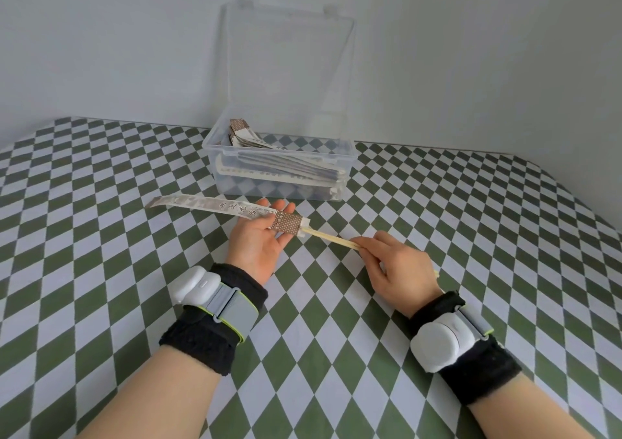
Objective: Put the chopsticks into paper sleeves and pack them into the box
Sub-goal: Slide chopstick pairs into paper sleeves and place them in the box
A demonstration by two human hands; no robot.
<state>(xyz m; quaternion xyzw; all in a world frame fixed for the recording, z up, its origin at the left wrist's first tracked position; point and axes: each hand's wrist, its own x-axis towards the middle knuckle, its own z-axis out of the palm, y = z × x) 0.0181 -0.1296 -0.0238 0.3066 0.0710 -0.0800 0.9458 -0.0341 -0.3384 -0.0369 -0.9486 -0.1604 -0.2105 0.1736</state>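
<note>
My left hand (259,240) holds a long paper sleeve (215,207) with printed characters and a brown patterned end, pointing left over the table. A pair of pale wooden chopsticks (331,237) has its tips inside the sleeve's open end. My right hand (400,267) grips the chopsticks farther back, and their rear end shows behind my wrist. Behind my hands stands a clear plastic box (343,156) with its lid upright. Several sleeved chopsticks (282,166) lie stacked inside it.
The table wears a green and white diamond-patterned cloth (101,236). A plain pale wall rises right behind the box. Both my wrists carry black bands with white devices. The table's far edge runs along the wall.
</note>
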